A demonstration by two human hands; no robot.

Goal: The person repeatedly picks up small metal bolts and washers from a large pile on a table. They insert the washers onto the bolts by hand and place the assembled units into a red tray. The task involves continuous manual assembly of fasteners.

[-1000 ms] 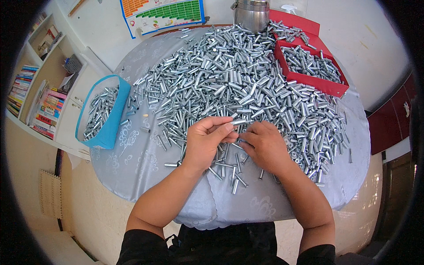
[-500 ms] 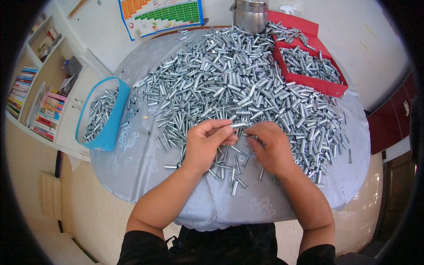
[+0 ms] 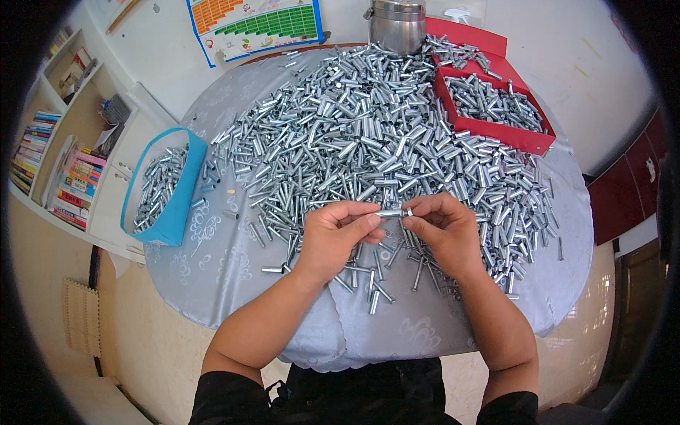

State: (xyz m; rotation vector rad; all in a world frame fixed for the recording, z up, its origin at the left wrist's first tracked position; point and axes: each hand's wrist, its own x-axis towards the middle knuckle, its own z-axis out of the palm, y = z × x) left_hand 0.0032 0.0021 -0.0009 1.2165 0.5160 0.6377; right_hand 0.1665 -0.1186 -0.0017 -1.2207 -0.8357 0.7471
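Observation:
My left hand (image 3: pixel 336 235) is closed, its thumb and fingertips pinching a shiny metal expansion bolt (image 3: pixel 388 213) that lies level and points to the right. At its right end sits a small ring-like piece (image 3: pixel 408 212), a nut or washer; which one I cannot tell. My right hand (image 3: pixel 448 230) is closed too, thumb and forefinger gripping that piece against the bolt. Beyond both hands spreads a large pile of metal sleeves and bolts (image 3: pixel 347 145). Several loose bolts (image 3: pixel 373 287) lie on the cloth below my hands.
A blue bin (image 3: pixel 185 205) with metal parts stands at the table's left. At the back right is a red box (image 3: pixel 501 140) filled with similar parts, beside a steel pot (image 3: pixel 397 28). The grey tablecloth (image 3: pixel 304 333) covers the round table. Bookshelves (image 3: pixel 71 134) stand farther left.
My right hand has come up with a small ring-like piece and now meets the right end of the bolt. My left hand has moved slightly down and right, still holding the bolt.

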